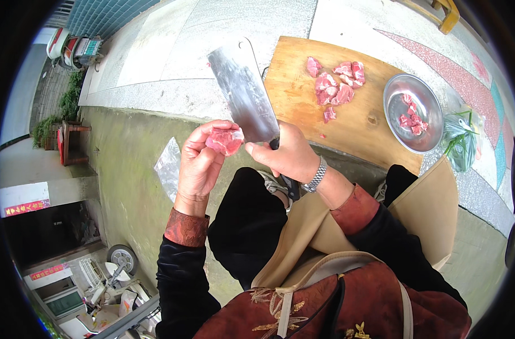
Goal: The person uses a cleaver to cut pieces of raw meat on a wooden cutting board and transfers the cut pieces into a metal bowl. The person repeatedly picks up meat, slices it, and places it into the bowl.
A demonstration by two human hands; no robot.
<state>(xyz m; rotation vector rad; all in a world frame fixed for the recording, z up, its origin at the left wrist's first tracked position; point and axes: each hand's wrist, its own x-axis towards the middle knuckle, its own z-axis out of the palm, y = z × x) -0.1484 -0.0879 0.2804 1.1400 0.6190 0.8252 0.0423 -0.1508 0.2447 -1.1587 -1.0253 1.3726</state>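
Observation:
Between the thumb and fingers of my left hand is a piece of raw red meat with a whitish edge. My right hand grips the black handle of a cleaver, whose broad steel blade points up and away from me. The blade's near end is close beside the meat; whether they touch I cannot tell. Several chunks of raw meat lie on a wooden cutting board to the right of the blade. Smaller cut pieces sit in a steel bowl at the board's right end.
A plastic bag with green leaves lies right of the bowl. A clear plastic bag is on the greenish ground beside my left hand. My knees, under a tan apron, are close to the board. A wooden stool stands far left.

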